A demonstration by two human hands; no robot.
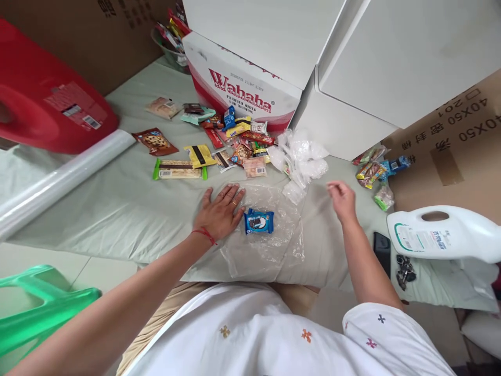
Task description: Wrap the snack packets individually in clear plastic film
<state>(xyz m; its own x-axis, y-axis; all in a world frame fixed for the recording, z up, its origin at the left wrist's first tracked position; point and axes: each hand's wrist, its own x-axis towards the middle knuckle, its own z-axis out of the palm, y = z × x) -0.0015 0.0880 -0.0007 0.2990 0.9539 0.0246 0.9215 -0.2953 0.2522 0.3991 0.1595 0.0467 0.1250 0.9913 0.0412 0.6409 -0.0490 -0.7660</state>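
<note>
My left hand lies palm down with its fingers spread, pressing on the cloth at the left edge of a clear plastic sheet. Just right of its fingertips, a small blue snack packet rests on that sheet. My right hand is raised to the right of the sheet, its fingers curled in and pressed together, with nothing visible between them. A cluster of crumpled clear plastic sits between the hands, farther back. Behind my left hand are a long green-ended wafer packet and a yellow packet.
More snack packets lie before a Wahaha carton. A plastic film roll and red jug stand left. On the right are loose packets, a white detergent bottle, a black case and keys.
</note>
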